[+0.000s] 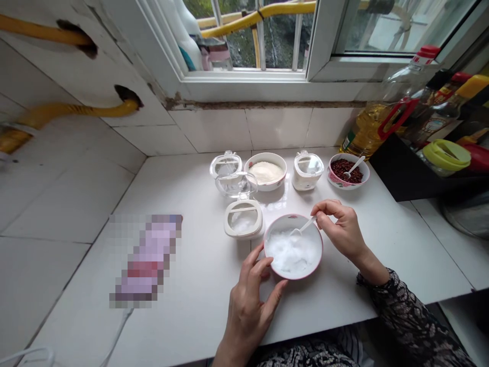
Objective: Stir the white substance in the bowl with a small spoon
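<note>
A bowl with a pink rim (293, 276) holds white granules. My left hand (252, 300) rests at its left and front side, thumb and fingers touching the rim. Above the bowl's right side, my right hand (341, 229) pinches the handle of a small white spoon (304, 226), whose tip is in the granules. Just left of the bowl stands an open square jar (244, 220) with white contents. Its clear lid (236, 186) is raised at the back.
Behind are another clear jar (226, 164), a bowl of pale powder (266, 172), a lidded jar (307, 172) and a bowl of dark red pieces (347, 173) with a spoon. Bottles, including an oil bottle (367, 127), stand at right. A blurred object (148, 257) with a cable lies left.
</note>
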`<state>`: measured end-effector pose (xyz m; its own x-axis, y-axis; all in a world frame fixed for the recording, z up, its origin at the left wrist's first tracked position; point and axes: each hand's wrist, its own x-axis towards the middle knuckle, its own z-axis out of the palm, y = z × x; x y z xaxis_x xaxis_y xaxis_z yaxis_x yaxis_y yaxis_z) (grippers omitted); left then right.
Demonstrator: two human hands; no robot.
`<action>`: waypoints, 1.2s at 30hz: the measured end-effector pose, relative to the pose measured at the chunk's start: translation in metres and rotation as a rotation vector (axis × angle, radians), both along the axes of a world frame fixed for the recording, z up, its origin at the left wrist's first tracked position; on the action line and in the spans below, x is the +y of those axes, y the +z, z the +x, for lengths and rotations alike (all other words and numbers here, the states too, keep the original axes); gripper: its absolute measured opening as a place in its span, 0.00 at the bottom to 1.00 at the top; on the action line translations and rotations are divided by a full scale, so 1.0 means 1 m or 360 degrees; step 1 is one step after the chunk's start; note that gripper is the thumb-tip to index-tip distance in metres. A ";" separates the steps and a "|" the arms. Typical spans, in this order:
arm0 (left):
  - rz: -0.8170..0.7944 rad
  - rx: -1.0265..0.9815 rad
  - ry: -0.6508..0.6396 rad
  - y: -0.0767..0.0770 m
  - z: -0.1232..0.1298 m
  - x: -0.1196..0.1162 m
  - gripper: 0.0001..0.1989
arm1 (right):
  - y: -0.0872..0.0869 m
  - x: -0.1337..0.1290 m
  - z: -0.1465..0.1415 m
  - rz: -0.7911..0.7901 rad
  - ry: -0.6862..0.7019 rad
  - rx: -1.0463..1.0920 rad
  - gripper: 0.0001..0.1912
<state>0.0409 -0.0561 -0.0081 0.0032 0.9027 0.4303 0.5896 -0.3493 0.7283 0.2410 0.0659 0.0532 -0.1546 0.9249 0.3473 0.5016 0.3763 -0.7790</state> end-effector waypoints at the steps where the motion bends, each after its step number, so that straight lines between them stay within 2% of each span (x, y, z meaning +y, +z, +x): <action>1: -0.0001 -0.0001 0.0000 0.000 0.000 0.000 0.16 | 0.000 0.000 0.000 -0.0045 0.0005 0.0031 0.09; 5: -0.0009 -0.0005 0.0005 0.001 0.000 0.000 0.16 | 0.000 0.000 0.000 -0.0110 0.0039 0.0062 0.09; 8: -0.0003 -0.0011 0.0002 0.000 0.000 0.000 0.16 | -0.002 0.000 -0.002 0.0058 0.0033 -0.0048 0.09; 11: -0.0003 -0.0012 -0.0001 -0.001 0.000 0.000 0.16 | -0.005 -0.003 -0.007 0.0241 0.0162 -0.0172 0.09; 13: -0.0010 -0.0013 0.0003 -0.002 0.000 0.000 0.16 | -0.005 -0.004 -0.009 0.0290 0.0252 -0.0205 0.10; 15: -0.0011 -0.0013 0.0006 -0.002 0.000 0.000 0.16 | -0.004 -0.005 -0.009 0.0294 0.0243 -0.0187 0.10; 20: -0.0006 -0.0008 0.0007 -0.001 0.000 0.000 0.15 | 0.000 -0.003 -0.003 0.0058 0.0042 0.0012 0.09; 28: -0.0025 -0.0016 0.0003 -0.005 0.000 -0.002 0.15 | 0.001 0.004 -0.004 -0.0511 0.0110 0.0511 0.07; 32: -0.0021 -0.0070 0.0028 -0.010 0.001 -0.003 0.16 | -0.002 0.009 -0.003 -0.0619 0.0162 0.0677 0.08; 36: -0.0008 -0.0089 -0.0001 -0.011 0.002 -0.001 0.16 | -0.003 0.010 -0.007 -0.0577 0.0221 0.0789 0.09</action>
<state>0.0432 -0.0576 -0.0187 -0.0202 0.9049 0.4251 0.5479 -0.3456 0.7618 0.2342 0.0754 0.0500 -0.1827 0.9802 0.0763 0.0137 0.0802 -0.9967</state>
